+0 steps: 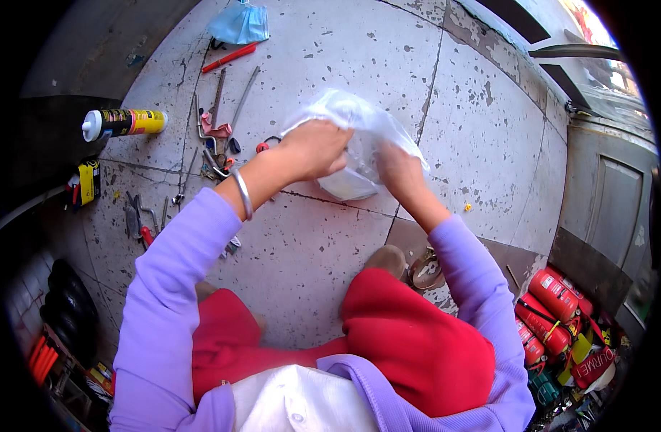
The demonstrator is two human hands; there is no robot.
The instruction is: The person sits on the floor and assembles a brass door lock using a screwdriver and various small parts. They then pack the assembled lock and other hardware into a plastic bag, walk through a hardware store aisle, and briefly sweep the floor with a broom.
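Note:
A white, partly see-through plastic bag (348,111) hangs bunched between my hands above the tiled floor. My left hand (317,149) is closed in a fist on the bag's left edge. Inside the mouth of the bag, my right hand (400,171) reaches in at the right; its fingers are hidden by the plastic, so what they touch does not show. Something pale and roundish sits low in the bag, too blurred to name. Left of my left hand lie a small red and black item (264,146) and several scattered hand tools (214,144).
A tube of sealant (129,124) is at the left, a blue face mask (240,25) and a red pen-like stick (230,57) at the far side. Pliers (135,216) lie left. Red fire extinguishers (554,295) are piled at the lower right, near a grey door (613,201).

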